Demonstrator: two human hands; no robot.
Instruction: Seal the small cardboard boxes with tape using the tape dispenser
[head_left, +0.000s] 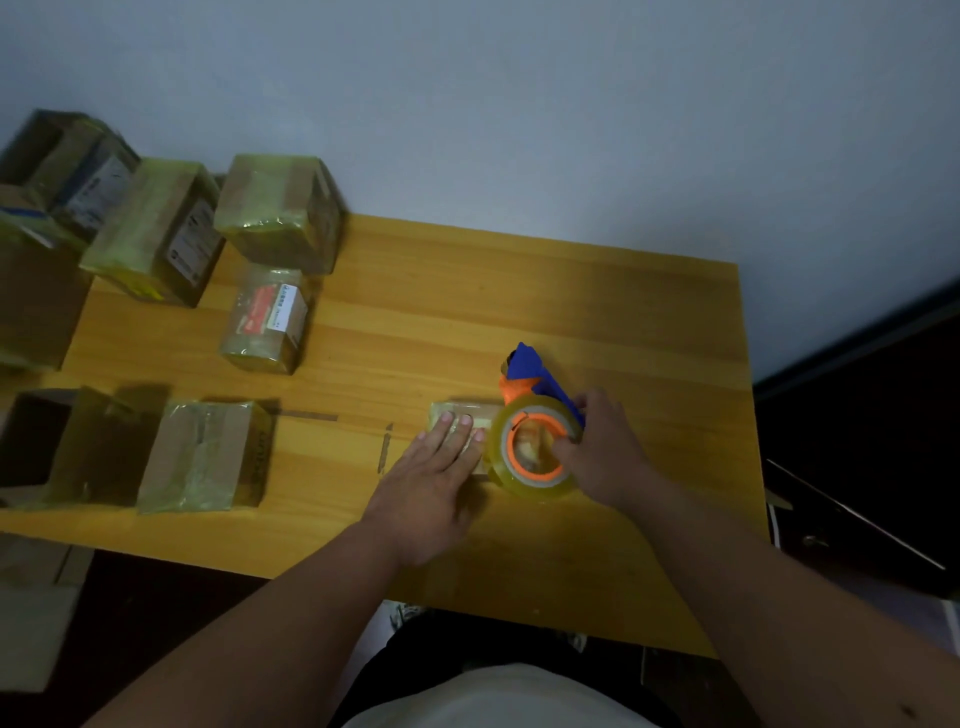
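Pressing straight fingers (460, 423) flat, our left hand (431, 478) pins the small box (457, 410) near the table's (519, 291) right side; our right hand (602, 452) grips the tape dispenser (535, 415) touching its right edge.

A wooden table (519, 291) with a warm yellow-orange top and visible grain is standing against a plain, pale grey-blue wall (519, 104) — the wall is filling the whole upper part of the view. Dim, even light is falling across both. To the right, a dark area (883, 415) is running beside the table's edge — too shadowed to tell apart. Below the near edge, dark floor (156, 613) is showing.
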